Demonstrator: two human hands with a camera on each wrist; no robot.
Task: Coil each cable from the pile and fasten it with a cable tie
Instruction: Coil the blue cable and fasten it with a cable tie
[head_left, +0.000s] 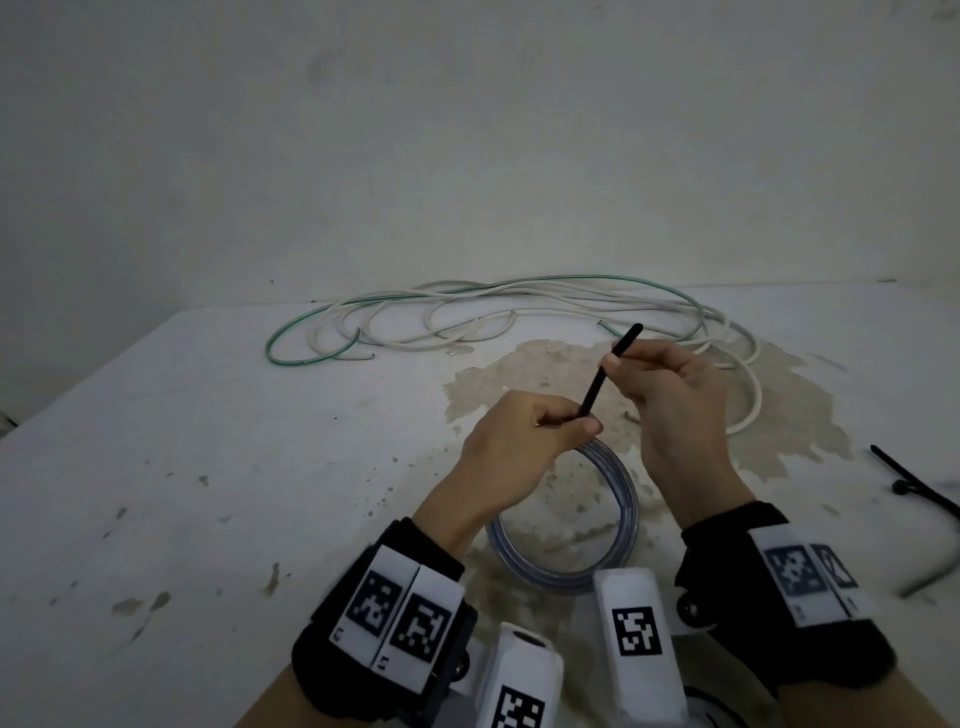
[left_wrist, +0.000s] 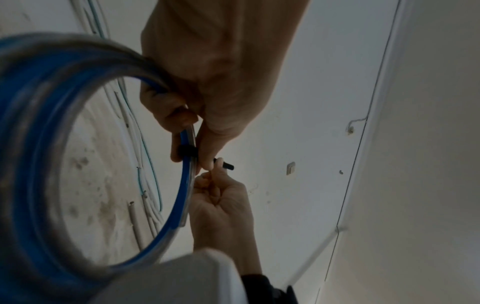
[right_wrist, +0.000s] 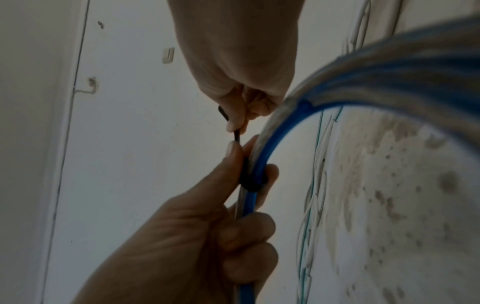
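Nearest the camera: both wrists carry black straps with white tag markers (head_left: 395, 613).

Left hand (head_left: 511, 449) grips the coiled blue cable (head_left: 621, 493), fingers curled round the bundle, held above the table (head_left: 208, 441). In the left wrist view the coil (left_wrist: 33, 127) is a multi-turn loop of clear-jacketed blue cable, and the left hand (left_wrist: 207, 82) closes on it at the top of the loop. Thumb and forefinger sit right at the black cable tie (head_left: 610, 371), which is already wrapped round the bundle; the band shows clearly in the right wrist view (right_wrist: 252, 183).

Right hand (head_left: 670, 400) pinches the free tail of the tie between thumb and fingertips, the other fingers curled in. The tail runs taut from the left hand up to the right, its tip sticking out past the right fingers. Right wrist view: right hand (right_wrist: 239, 72), left hand (right_wrist: 182, 236) below it.

To the right on the table: spare black cable ties (head_left: 914, 483), loose.

Farther back: the pile of uncoiled cables (head_left: 493, 317), white ones plus a green-tinted one, spread across the table against the wall (head_left: 467, 130). A brownish stain (head_left: 545, 364) marks the table surface under the hands.
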